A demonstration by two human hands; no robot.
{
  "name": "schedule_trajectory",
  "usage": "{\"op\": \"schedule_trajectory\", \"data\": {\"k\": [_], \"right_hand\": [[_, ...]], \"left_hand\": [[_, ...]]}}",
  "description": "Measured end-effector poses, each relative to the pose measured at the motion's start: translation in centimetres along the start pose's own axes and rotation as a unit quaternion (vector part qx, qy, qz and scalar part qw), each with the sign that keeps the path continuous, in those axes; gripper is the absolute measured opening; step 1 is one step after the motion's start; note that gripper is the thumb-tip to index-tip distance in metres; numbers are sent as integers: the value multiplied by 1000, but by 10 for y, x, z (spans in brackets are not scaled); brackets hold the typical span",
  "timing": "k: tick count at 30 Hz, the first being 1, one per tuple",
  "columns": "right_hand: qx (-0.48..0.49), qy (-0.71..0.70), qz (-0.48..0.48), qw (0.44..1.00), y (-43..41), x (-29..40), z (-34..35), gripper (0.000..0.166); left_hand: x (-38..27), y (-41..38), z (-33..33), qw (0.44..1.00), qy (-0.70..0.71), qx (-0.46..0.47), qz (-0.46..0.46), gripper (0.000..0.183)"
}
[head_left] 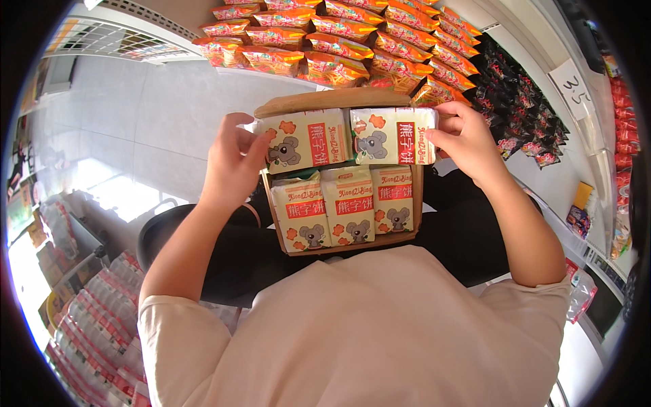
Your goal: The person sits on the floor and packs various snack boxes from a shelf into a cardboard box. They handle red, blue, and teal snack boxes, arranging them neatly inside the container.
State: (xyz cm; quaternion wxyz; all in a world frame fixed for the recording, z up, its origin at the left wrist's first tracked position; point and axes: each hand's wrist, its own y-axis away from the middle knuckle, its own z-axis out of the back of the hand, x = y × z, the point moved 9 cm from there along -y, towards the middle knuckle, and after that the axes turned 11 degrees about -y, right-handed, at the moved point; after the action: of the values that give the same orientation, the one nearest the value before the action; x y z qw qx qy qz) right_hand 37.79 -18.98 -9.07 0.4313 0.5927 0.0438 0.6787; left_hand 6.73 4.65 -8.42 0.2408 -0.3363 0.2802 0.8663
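Note:
An opened cardboard box (351,248) rests on my lap. Three upright cream packets, among them a middle packet (348,224), stand in its near part; they bear red labels and grey koala drawings. Across its far part lie two matching biscuit packets turned sideways, a left biscuit packet (300,142) and a right biscuit packet (391,135). My left hand (236,157) grips the outer end of the left one, thumb on top. The outer end of the right one is between the thumb and fingers of my right hand (465,140). Their undersides are hidden.
Rows of orange snack bags (335,68) fill a shelf ahead, with black snack bags (513,96) to their right. A handwritten price card (569,86) is on the right-hand shelf edge. Wrapped bottles (96,320) are stacked at lower left, and tiled floor (137,107) lies beyond.

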Motion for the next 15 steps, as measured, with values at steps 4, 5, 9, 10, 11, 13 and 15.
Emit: {"op": "schedule_trajectory", "data": {"k": [4,5,9,10,11,13,15], "right_hand": [[-31,-29,-1,999,5,2,1,57],[-29,-40,-3,999,6,2,0,59],[-10,-39,-20,999,7,6,3,57],[-4,-30,-26,999,8,8,2,56],[-2,-38,-23,999,7,7,0,54],[0,-54,-14,998,6,6,-1,51],[5,-57,-14,998,4,7,-4,49]], "left_hand": [[-2,6,-6,991,108,74,34,40],[-8,8,-8,989,111,95,30,43],[-16,17,-11,974,203,90,43,47],[-19,19,-12,980,177,86,40,48],[-21,20,-14,984,152,82,37,48],[-21,17,-15,994,104,45,9,47],[-22,13,-16,998,38,45,-11,47]]}}
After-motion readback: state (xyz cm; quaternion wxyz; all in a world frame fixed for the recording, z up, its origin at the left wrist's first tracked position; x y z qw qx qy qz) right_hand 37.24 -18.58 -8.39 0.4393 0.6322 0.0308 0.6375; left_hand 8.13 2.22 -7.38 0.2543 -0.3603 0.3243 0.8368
